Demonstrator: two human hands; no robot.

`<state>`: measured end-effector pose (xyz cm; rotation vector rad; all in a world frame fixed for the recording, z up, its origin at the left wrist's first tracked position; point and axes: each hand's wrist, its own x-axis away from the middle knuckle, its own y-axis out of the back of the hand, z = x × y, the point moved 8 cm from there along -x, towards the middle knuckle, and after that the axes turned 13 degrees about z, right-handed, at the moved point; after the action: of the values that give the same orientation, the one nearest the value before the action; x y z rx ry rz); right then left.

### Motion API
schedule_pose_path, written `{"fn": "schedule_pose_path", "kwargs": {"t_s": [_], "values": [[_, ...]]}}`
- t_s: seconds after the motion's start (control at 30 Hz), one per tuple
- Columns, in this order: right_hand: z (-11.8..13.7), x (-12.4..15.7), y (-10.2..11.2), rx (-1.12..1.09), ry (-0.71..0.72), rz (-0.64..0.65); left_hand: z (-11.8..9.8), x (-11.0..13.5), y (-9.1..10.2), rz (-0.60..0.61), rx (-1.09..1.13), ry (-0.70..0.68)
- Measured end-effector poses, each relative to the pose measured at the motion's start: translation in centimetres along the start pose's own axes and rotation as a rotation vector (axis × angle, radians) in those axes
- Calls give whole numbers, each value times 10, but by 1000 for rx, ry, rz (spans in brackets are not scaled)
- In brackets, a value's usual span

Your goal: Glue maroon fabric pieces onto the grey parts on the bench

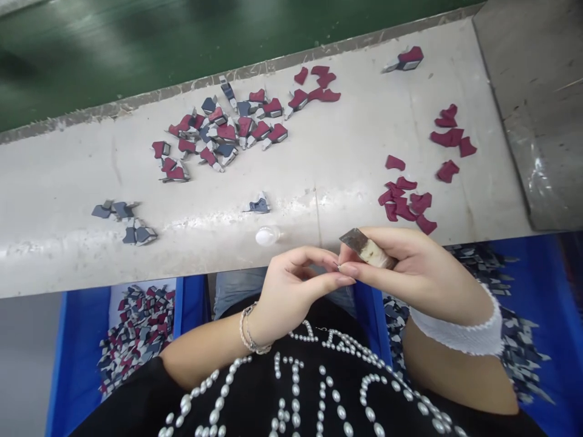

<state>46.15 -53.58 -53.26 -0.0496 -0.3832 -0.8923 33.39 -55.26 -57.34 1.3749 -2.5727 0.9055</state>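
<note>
My left hand point(298, 279), with a bracelet at the wrist, is closed, thumb and forefinger pinched together near my right fingertips. Only a tiny light speck shows between the fingertips; what it belongs to is hidden. My right hand point(410, 267) grips a short knife point(364, 247) with a wide dark blade and a pale wrapped handle, blade pointing up and left. Both hands meet just over the table's near edge. Left of them on the table stands a small bottle with a white cap point(268, 235), and behind it lies one dark blue and grey plastic part point(259, 204).
Loose maroon pieces point(403, 206) lie at the right of the pale table point(337, 158). A heap of maroon, blue and grey parts point(225, 130) spreads at the back left. Blue bins with many parts point(141, 328) stand below the edge on both sides. A metal plate point(542, 109) borders the right.
</note>
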Motion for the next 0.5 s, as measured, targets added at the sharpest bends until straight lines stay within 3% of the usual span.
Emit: {"fn": "schedule_pose_path", "kwargs": {"t_s": [0.1, 0.2, 0.5], "values": [[-15, 1, 0, -45, -49, -1, 15, -6, -6, 102, 177, 44], [-25, 8, -1, -78, -70, -4, 22, -6, -6, 148, 218, 91], [-21, 22, -7, 115, -95, 61, 33, -6, 7, 107, 167, 274]]}}
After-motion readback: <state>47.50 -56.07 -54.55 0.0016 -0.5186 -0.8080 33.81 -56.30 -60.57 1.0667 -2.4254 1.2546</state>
